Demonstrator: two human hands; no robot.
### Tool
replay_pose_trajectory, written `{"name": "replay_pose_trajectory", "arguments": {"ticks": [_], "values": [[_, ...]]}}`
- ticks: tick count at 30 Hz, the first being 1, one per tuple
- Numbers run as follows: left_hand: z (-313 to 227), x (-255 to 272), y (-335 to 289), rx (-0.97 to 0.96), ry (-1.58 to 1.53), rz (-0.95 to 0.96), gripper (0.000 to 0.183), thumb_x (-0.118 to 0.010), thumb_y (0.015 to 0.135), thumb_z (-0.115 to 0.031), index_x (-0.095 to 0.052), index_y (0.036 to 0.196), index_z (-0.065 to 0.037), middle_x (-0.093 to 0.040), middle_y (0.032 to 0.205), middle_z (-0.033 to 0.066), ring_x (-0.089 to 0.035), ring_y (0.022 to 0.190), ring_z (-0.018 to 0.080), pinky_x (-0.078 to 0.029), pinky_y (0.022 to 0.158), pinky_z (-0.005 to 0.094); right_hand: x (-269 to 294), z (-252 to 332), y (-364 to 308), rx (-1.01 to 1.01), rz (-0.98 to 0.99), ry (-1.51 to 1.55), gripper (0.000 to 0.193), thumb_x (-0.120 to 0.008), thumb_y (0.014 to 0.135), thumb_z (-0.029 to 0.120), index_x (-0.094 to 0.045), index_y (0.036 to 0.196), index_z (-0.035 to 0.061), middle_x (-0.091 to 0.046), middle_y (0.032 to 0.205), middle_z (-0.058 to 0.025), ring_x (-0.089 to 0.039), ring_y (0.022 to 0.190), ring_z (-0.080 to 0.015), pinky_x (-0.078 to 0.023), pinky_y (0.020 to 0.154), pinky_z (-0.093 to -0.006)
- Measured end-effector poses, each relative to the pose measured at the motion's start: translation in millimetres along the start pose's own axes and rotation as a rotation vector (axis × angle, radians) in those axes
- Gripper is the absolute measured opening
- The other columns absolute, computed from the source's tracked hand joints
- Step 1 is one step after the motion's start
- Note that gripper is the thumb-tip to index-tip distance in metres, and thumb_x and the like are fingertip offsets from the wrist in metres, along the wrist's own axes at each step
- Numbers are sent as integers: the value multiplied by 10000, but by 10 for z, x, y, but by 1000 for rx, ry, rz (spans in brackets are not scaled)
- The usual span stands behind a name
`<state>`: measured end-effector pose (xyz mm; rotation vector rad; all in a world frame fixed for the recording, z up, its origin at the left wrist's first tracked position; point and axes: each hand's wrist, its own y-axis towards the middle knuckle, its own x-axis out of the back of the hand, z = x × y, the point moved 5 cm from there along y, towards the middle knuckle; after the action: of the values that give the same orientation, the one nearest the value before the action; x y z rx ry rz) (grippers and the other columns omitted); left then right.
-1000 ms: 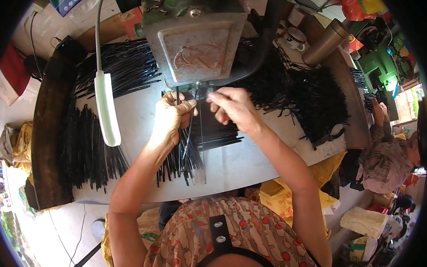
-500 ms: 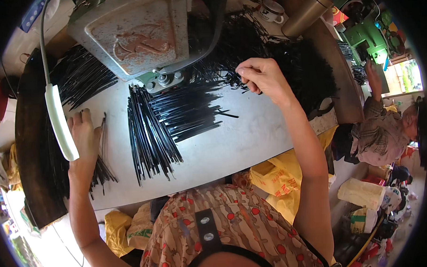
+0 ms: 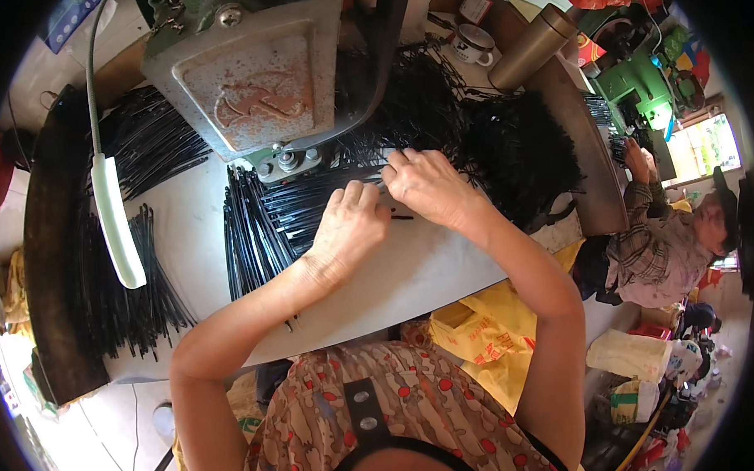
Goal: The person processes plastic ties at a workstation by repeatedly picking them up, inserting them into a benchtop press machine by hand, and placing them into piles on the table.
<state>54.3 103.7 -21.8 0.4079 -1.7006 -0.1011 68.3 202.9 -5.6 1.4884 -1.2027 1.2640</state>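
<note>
My left hand (image 3: 349,230) is over the right-hand part of a stack of thin black strips (image 3: 301,206) that lie crosswise on the white worktop. Its fingers are curled, and whatever they pinch is hidden beneath them. Just beyond and to the right, my right hand (image 3: 429,188) is closed near the strips' right ends; I cannot make out what it grips. A short black strip end (image 3: 402,217) pokes out between the two hands. Another bundle of black strips (image 3: 248,232) lies lengthwise to the left, partly under my left forearm. A green machine head (image 3: 252,94) hangs above the strips.
A white lamp bar (image 3: 117,220) hangs at left, above further strips (image 3: 138,302). Tangled black strips (image 3: 519,156) are heaped at the back right, near a mug (image 3: 472,45) and a bronze flask (image 3: 536,45). A co-worker (image 3: 664,250) sits at another green machine (image 3: 633,85).
My left hand has left the strips at far left and come across to the middle. The right hand has moved left and nearer, beside it. The view has shifted slightly.
</note>
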Motion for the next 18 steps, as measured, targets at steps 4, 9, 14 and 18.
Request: {"name": "replay_pose_trajectory", "arguments": {"ticks": [4, 9, 14, 18], "values": [[-50, 147, -9, -5, -48, 30, 140, -522, 623, -85, -525, 739, -7, -446, 878, 124, -434, 859, 253, -385, 717, 326, -85, 10, 29, 109, -42, -58, 42, -531, 651, 55, -543, 650, 15, -529, 705, -97, -566, 687, -215, -455, 572, -318], [51, 407, -223, 69, -204, -65, 120, -525, 673, 3, -494, 788, 5, -476, 866, 141, -487, 774, 289, -410, 654, 360, -46, 14, 34, 156, -59, -95, 56, -543, 627, 45, -533, 576, 22, -529, 637, -107, -569, 598, -221, -456, 513, -319], [559, 656, -564, 318, -187, -183, 122, -516, 734, 49, -469, 839, 8, -507, 752, 142, -548, 614, 252, -432, 511, 332, 94, -100, -89, 179, -2, -69, 54, -524, 662, 31, -543, 704, 4, -539, 718, -109, -578, 661, -223, -480, 561, -315], [851, 671, -841, 629, -442, -219, 64, -481, 798, 27, -458, 855, 10, -499, 664, 88, -497, 529, 120, -416, 519, 244, 211, -464, -263, -28, -75, -6, 135, -531, 659, 12, -535, 794, 22, -525, 794, -98, -564, 735, -230, -484, 603, -305]]}}
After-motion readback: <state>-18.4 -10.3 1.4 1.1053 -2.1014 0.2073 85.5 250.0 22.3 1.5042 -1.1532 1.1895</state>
